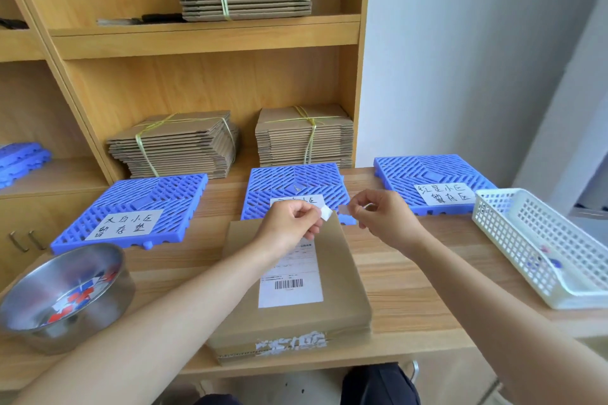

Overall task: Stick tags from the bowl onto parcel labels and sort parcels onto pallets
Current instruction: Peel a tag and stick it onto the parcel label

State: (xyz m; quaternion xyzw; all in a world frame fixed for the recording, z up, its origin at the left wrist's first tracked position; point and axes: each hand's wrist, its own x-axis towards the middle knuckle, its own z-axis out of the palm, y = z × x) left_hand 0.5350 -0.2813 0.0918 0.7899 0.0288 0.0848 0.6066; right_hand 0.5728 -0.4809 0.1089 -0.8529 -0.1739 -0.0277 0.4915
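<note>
tag [326, 213] pinched in left hand [291, 222], right hand [383, 215] pinching clear piece [343, 209], above parcel [296, 319]

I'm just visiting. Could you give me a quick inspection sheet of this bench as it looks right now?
Surface: wooden table, parcel lying flat, label up.
Job's things: steel bowl with red and blue tags; blue pallets left, middle, right, with paper signs.
Clutter: white basket at right, few bits inside.
Grips: left hand pinches white slip; right hand pinches pale scrap, above parcel.
Cables: nothing seen.
Surroundings: wooden shelves holding tied cardboard bundles.
</note>
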